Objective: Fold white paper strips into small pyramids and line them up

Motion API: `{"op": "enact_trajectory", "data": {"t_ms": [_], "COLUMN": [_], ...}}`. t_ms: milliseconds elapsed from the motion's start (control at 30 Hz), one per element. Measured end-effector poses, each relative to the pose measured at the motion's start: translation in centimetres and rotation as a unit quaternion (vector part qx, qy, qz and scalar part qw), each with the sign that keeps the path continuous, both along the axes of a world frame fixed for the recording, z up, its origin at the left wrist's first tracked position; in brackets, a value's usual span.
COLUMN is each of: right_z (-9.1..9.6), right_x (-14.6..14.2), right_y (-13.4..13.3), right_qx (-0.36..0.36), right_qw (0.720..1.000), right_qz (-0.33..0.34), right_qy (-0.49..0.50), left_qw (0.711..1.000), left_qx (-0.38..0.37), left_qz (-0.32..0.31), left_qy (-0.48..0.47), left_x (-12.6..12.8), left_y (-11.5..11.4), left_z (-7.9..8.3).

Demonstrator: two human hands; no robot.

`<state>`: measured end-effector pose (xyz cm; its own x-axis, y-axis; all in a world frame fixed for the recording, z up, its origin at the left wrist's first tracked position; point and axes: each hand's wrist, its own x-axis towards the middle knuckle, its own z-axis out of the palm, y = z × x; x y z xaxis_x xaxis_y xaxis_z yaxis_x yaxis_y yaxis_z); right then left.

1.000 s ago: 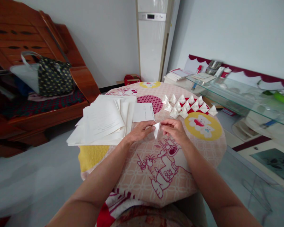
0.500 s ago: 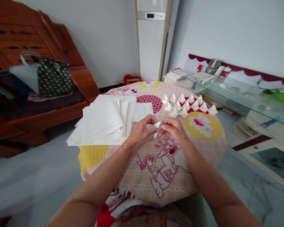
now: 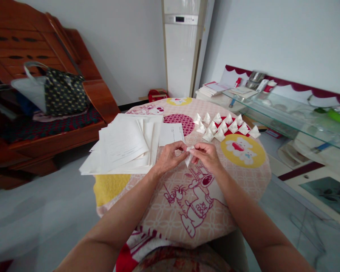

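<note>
Over the middle of a round table with a cartoon-print cloth [image 3: 187, 211], my left hand [image 3: 169, 155] and my right hand [image 3: 207, 156] both pinch a small folded white paper piece [image 3: 188, 158] between their fingertips. Only a narrow point of it shows between the two hands. Several finished folded white paper triangles [image 3: 226, 127] lie in rows on the cloth beyond my right hand. A stack of white paper sheets [image 3: 124, 143] lies to the left of my left hand, with a single smaller sheet [image 3: 172, 133] beside it.
A wooden bench [image 3: 45, 124] with a dotted bag [image 3: 62, 92] stands at the left. A tall white standing appliance [image 3: 181, 45] is against the far wall. On the right, a glass shelf [image 3: 294, 113] carries cups and small items, with books behind it.
The hands have drawn closer together over the folded paper, so less of it shows. One second ago its white point hung free between them.
</note>
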<state>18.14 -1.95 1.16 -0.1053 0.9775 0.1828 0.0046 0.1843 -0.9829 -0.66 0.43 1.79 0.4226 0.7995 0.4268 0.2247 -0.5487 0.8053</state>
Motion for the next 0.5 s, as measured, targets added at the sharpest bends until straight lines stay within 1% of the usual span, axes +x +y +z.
{"op": "enact_trajectory", "data": {"t_ms": [200,300,367,500], "right_z": [-0.18,-0.12,-0.01,0.27], "right_x": [-0.35,-0.46,-0.50,-0.58], "right_y": [-0.03,-0.05,-0.08,-0.17], "right_qx": [0.004,0.005,0.007,-0.001], "right_qw": [0.998,0.997,0.996,0.997], "right_qz": [-0.047,-0.065,-0.069,-0.071], "right_qy": [-0.040,-0.049,-0.048,-0.036], "left_qw": [1.000,1.000,0.999,0.991], "left_qx": [0.005,0.000,-0.014,-0.069], "left_qz": [0.008,0.000,-0.018,-0.050], "left_qy": [-0.003,-0.004,-0.026,-0.105], "left_x": [0.13,0.10,0.10,0.21], "left_y": [-0.20,-0.27,-0.18,0.30], "left_z": [0.15,0.17,0.02,-0.55]}}
